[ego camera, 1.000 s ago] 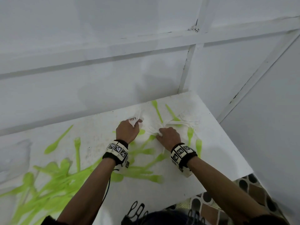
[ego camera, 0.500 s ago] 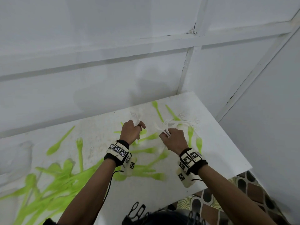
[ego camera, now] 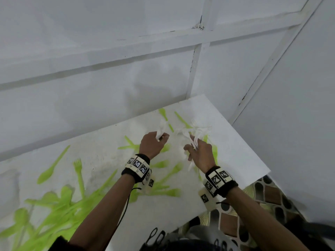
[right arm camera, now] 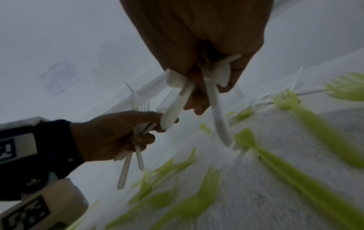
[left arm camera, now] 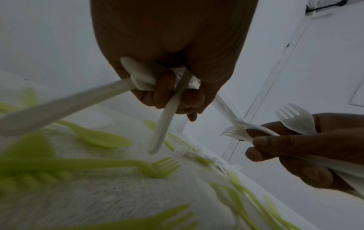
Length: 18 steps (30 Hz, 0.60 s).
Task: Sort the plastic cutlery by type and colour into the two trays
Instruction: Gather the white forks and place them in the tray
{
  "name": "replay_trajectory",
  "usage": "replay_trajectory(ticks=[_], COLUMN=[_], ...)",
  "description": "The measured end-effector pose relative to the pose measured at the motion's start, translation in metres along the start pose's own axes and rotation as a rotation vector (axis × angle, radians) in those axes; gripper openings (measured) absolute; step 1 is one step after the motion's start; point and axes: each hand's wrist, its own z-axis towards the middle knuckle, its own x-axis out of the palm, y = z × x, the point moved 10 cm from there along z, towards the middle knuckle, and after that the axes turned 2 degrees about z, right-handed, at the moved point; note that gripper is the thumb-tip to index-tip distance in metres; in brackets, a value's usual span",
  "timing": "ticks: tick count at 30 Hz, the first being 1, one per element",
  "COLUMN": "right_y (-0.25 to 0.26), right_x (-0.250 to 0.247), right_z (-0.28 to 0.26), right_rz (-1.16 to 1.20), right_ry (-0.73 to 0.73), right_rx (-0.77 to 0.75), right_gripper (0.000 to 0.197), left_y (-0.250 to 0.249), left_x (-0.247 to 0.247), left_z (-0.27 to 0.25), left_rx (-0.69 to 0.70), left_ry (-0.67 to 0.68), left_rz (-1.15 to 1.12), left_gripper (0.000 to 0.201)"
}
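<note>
Both hands are raised above the far right part of the white table [ego camera: 235,160]. My left hand [ego camera: 154,144] grips a few white plastic forks [ego camera: 161,128]; their handles stick out below the curled fingers [left arm camera: 163,124]. My right hand [ego camera: 198,153] grips a fanned bundle of white forks [ego camera: 197,128], whose handles hang down under the fist [right arm camera: 216,112]. The two hands are close together without touching. Green forks and spoons [ego camera: 163,163] lie scattered on the table below them. A thick heap of green cutlery [ego camera: 59,211] lies at the near left.
White walls close off the table at the back and right, meeting at a corner [ego camera: 188,95]. The table's right edge drops to a patterned floor [ego camera: 268,196]. A single green spoon [ego camera: 50,169] and green fork [ego camera: 78,169] lie at the left. A black looped object [ego camera: 155,238] sits below the front edge.
Both hands have lifted off the table, each carrying its white forks. The right hand has drawn back a little toward me; the green cutlery has stayed put.
</note>
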Motion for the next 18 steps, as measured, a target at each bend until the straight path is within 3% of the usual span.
replay_trajectory(ticks=[4,6,10,12,14,18], right_y=[-0.014,-0.024,-0.046,-0.053,-0.060,-0.057], right_x=[-0.027,-0.040,-0.060,-0.073,-0.085,-0.088], right_z=[0.011,0.018,0.031,0.040,0.052,0.080], right_rz=[-0.048,-0.105,-0.160,-0.119,-0.116,0.047], right_ry=[-0.010,0.010,0.135,0.150,0.134,0.188], right_rx=[0.032,0.037,0.049,0.038,0.026,-0.011], right_gripper=[0.011,0.021,0.045,0.048,0.039,0.013], left_y=[-0.023,-0.032,-0.040,-0.036,-0.034,-0.027], left_x=[0.026,0.041,0.065,0.071,0.068,0.047], left_z=[0.018,0.032,0.054,0.058,0.058,0.050], left_rx=[0.017,0.031,0.034,0.024,0.019,-0.034], left_ry=[0.010,0.025,0.063,0.060,-0.001,-0.127], left_rz=[0.159,0.278,0.578,0.654,0.693,0.801], left_gripper=[0.028,0.028,0.050,0.045,0.031,0.026])
